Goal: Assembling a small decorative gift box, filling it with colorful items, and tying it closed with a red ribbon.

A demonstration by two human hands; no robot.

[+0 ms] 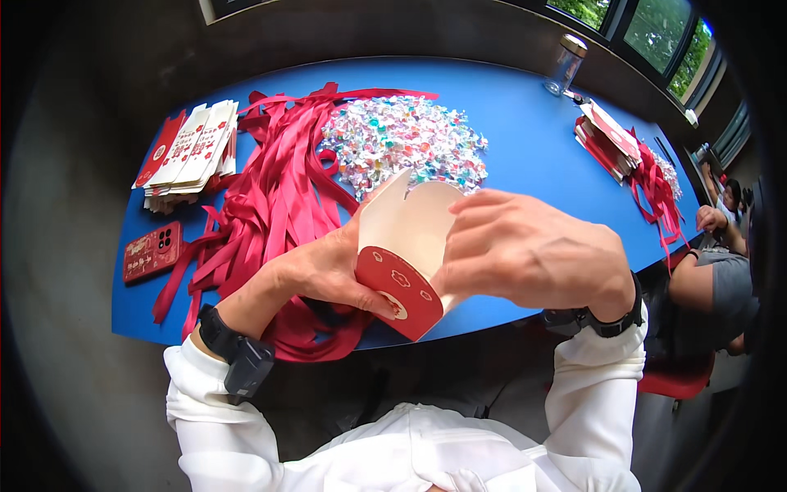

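Two hands: left hand (332,266) grips an open-topped red-and-cream cardboard box (402,271); right hand (537,254) curls its fingers at the box's right edge, grip unclear.
Near edge: box above a smooth blue tabletop (525,123).
Left side: red rectangular phone (153,252) beside heaped long crimson fabric ribbons (283,193).
Beyond: pile of small, glossy multicoloured pieces (402,139).
Far edge: clear cylindrical bottle (565,67).
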